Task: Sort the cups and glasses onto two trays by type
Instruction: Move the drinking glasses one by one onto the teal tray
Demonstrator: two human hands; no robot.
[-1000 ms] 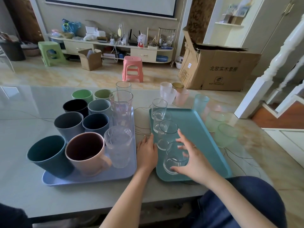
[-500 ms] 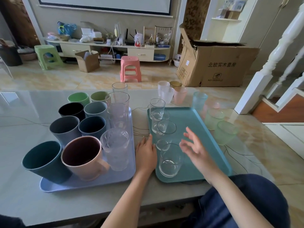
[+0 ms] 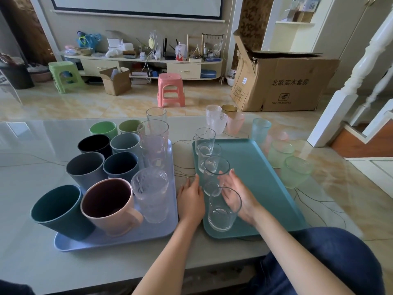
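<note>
A lavender tray (image 3: 119, 241) on the left carries several opaque cups, among them a pink mug (image 3: 110, 207) and a dark teal cup (image 3: 57, 211), plus clear textured glasses (image 3: 152, 194) along its right side. A teal tray (image 3: 255, 167) on the right holds a row of clear glasses down its left edge. My left hand (image 3: 191, 199) rests flat on the table between the two trays. My right hand (image 3: 244, 199) lies with straight fingers against the right side of the nearest clear glass (image 3: 223, 218); its fingertips reach the second glass (image 3: 215, 169).
Frosted cups stand loose on the table: two green ones (image 3: 295, 173) right of the teal tray, a blue one (image 3: 260, 128), pink (image 3: 235, 123) and white (image 3: 215, 121) beyond it. The table's front edge runs just before my knees. A cardboard box (image 3: 287, 81) sits on the floor behind.
My right hand let go of the nearest clear glass, lifted off it, then came back down flat against its right side. My left hand stayed between the trays.
</note>
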